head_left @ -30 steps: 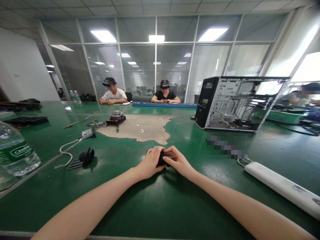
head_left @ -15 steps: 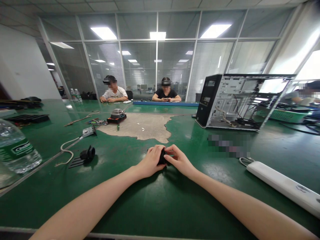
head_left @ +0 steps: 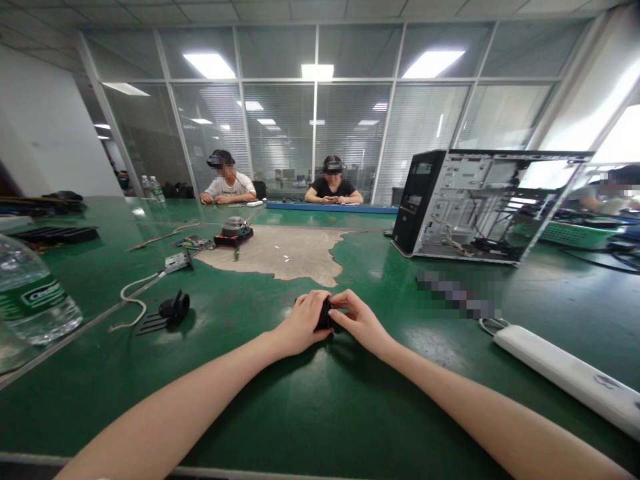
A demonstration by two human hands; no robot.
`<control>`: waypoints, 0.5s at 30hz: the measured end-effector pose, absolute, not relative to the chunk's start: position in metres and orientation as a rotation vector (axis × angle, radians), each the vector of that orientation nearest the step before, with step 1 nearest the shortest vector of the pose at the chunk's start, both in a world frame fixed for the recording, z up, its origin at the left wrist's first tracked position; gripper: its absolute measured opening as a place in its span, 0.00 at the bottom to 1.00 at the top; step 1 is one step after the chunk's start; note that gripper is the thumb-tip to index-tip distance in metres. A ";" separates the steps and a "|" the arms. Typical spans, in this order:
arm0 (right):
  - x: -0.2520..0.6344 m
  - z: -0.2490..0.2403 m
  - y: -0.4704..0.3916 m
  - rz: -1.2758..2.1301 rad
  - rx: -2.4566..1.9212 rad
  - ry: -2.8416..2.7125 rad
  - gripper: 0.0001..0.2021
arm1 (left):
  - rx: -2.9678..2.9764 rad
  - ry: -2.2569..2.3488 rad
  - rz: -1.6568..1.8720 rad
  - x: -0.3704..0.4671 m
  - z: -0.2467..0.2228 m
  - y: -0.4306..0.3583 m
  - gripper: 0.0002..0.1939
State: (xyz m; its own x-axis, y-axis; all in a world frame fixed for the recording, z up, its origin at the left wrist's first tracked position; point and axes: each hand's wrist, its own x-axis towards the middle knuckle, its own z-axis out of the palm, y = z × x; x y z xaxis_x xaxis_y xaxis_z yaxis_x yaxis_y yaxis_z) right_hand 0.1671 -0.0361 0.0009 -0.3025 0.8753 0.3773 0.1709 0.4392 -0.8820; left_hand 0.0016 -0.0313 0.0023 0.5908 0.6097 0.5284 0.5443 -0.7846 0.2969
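Observation:
Both hands meet over the green table around a small black part. My left hand wraps over it from the left, thumb underneath and fingers on top. From the right, my right hand pinches its edge with thumb and fingertips. Much of the part is covered by my fingers, so its exact kind does not show. To the left lies a black plastic piece with a round collar and long prongs.
An open computer case stands at the right, behind a white power strip. At the left are a water bottle and a corded metal part. A grey-domed device sits farther back. Two people sit across the table.
My hands keep the same hold on the black part, with hardly any visible motion. The view has shifted very slightly.

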 end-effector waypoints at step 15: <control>0.167 0.001 -0.036 0.937 -0.908 -1.731 0.08 | 2.722 0.984 0.960 0.001 0.001 -0.031 0.28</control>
